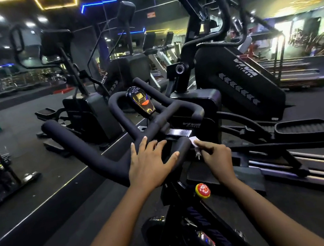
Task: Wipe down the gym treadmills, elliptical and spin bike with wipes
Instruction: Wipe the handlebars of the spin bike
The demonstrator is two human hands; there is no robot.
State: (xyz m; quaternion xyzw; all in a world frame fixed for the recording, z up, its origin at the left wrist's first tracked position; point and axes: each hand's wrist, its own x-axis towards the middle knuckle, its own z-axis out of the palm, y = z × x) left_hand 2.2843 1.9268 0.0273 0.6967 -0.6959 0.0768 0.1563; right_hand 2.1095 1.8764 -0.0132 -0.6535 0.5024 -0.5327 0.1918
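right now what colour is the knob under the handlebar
The knob is red with a yellow rim; the head view shows it best.

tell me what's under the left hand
The left hand lies flat on the spin bike's black handlebar. The bar beneath its palm is covered. The wipe is pinched by the right hand instead.

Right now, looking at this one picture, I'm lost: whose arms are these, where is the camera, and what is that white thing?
No robot here. The camera sits on a person's head and looks down at their own arms. They stand at a spin bike in a gym. The left hand rests flat on the black handlebar. The right hand pinches a white wipe against the bar. Ahead is the bike's small console, and below it a red knob. The big machine on the right is an elliptical.
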